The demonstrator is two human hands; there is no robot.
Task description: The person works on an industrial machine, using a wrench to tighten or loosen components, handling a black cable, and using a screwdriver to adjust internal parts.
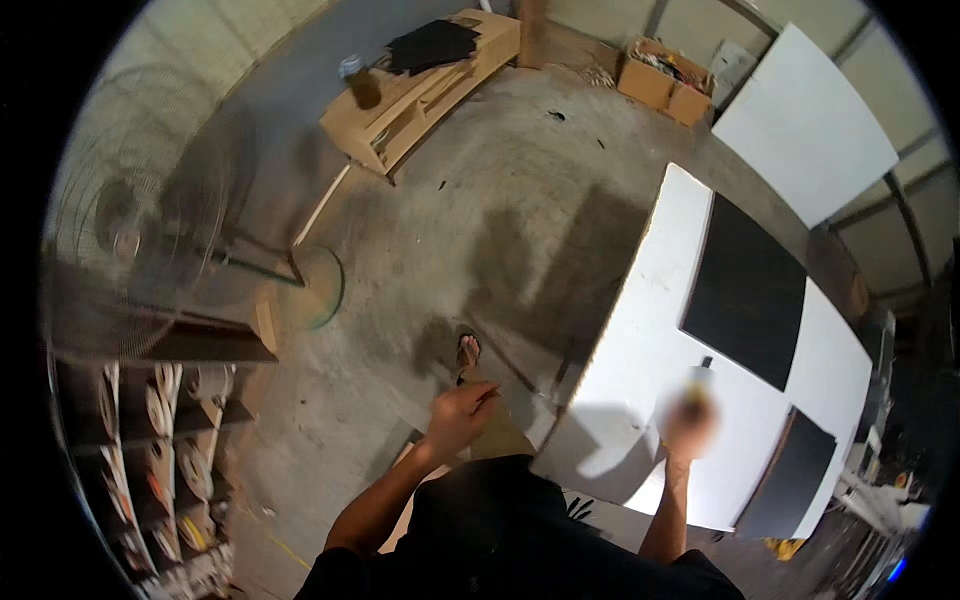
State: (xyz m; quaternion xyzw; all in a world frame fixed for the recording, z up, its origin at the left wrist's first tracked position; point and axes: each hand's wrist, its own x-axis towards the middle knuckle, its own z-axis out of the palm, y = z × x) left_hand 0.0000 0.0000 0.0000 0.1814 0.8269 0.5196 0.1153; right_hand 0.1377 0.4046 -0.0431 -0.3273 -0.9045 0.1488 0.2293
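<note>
Left hand (460, 420) left of the white bench (625, 335), fingers bent, cannot tell if grasping; right hand (689, 428) over the bench, too blurred to tell; large black sheet (748, 290) just beyond, smaller black sheet (792, 478) rightward.

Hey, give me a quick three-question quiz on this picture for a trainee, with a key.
1. True or false: the right hand appears over the white tabletop.
2. How many large black panels lie on that tabletop?
3. Which stands nearer the fan: the wooden bench or the cardboard box?

Key: 1. True. 2. Two. 3. The wooden bench.
</note>
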